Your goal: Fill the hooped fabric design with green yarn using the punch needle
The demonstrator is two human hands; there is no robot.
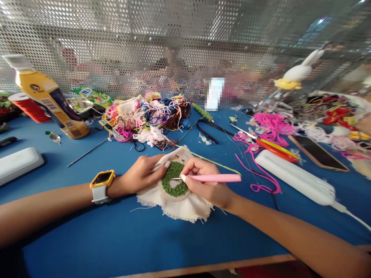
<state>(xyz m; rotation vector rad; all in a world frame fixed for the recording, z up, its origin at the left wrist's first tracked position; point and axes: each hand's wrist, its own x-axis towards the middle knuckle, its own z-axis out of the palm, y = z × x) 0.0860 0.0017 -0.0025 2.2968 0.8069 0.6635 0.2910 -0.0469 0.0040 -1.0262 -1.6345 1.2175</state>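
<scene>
Near the front edge of the blue tabletop (116, 231), the left hand (142, 173) pinches the white cloth (179, 208) at its hoop (174, 184). The right hand (207, 181) grips a pink needle tool (214, 178). The green stitches (171, 172) form an almost full ring; only the middle is bare.

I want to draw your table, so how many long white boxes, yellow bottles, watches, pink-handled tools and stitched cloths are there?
Long white plastic boxes: 2
Yellow plastic bottle: 1
Yellow-framed wristwatch: 1
Pink-handled needle tool: 1
White frayed cloth with green stitching: 1
Total: 6
</scene>
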